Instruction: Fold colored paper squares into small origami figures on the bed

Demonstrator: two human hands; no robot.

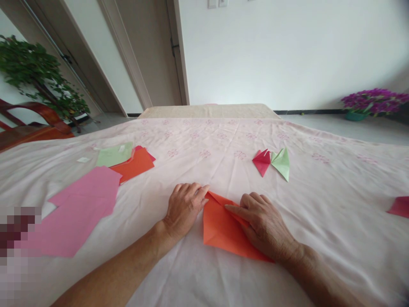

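A sheet of orange paper lies on the cloth in front of me, with a folded strip along its upper right edge. At the sheet's top left corner is my left hand, its fingers curled and its thumb and fingertips pressed together on the corner. My right hand rests on the folded edge; its index finger points left along the fold while the other fingers are bent. The right thumb is partly hidden under the hand. Beyond the right hand stand a folded red paper piece and a folded light green paper piece, side by side.
A pale flowered tablecloth covers the table. To the left lie pink paper sheets, orange sheets and a light green packet. A dark pink paper is at the right edge. A wooden chair stands at far left.
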